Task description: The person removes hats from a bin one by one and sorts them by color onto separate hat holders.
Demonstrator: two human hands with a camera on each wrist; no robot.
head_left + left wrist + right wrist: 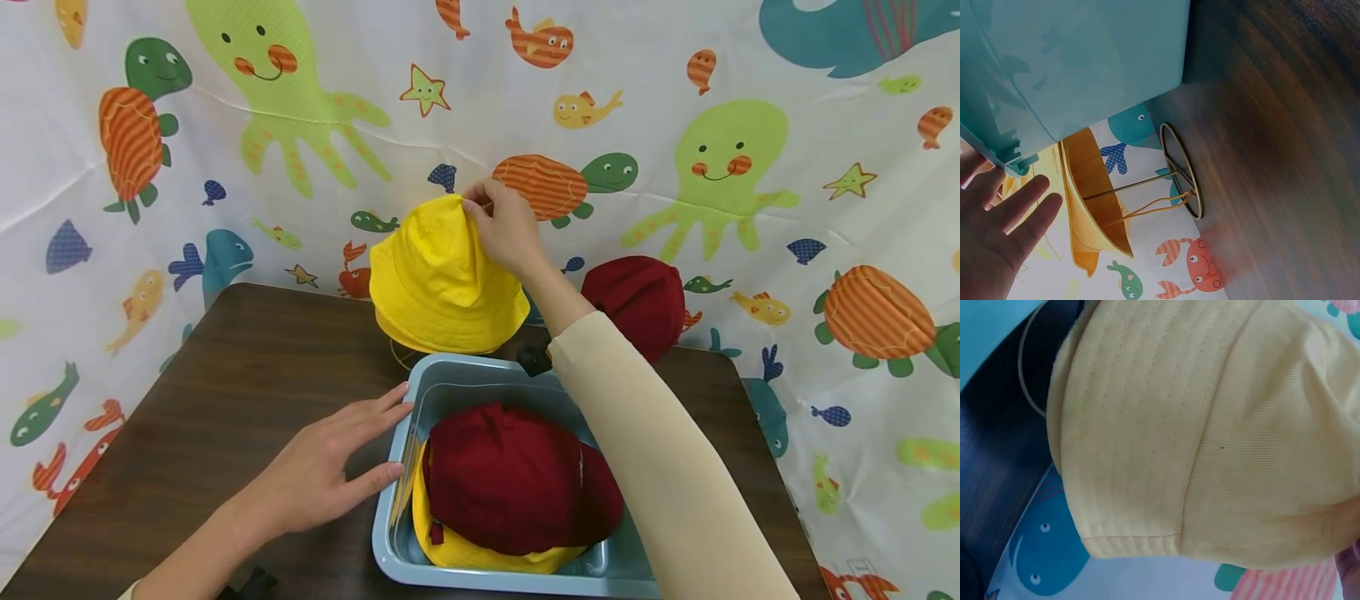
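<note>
At the back of the table, a yellow bucket hat (442, 283) sits over a wire stand (1182, 169). My right hand (504, 225) pinches the top of its crown between thumb and fingers. In the right wrist view, the hat's stitched brim and crown (1210, 437) fill most of the picture. My left hand (330, 458) is spread, with its fingertips at the left rim of a light blue plastic bin (384, 533). Inside the bin, a maroon cap (502, 479) lies on top of another yellow hat (502, 560).
A second maroon cap (637, 304) stands at the back right, partly behind my right forearm; its support is hidden. The dark wooden table (247, 375) meets a white curtain (480, 50) printed with sea animals at its back and sides.
</note>
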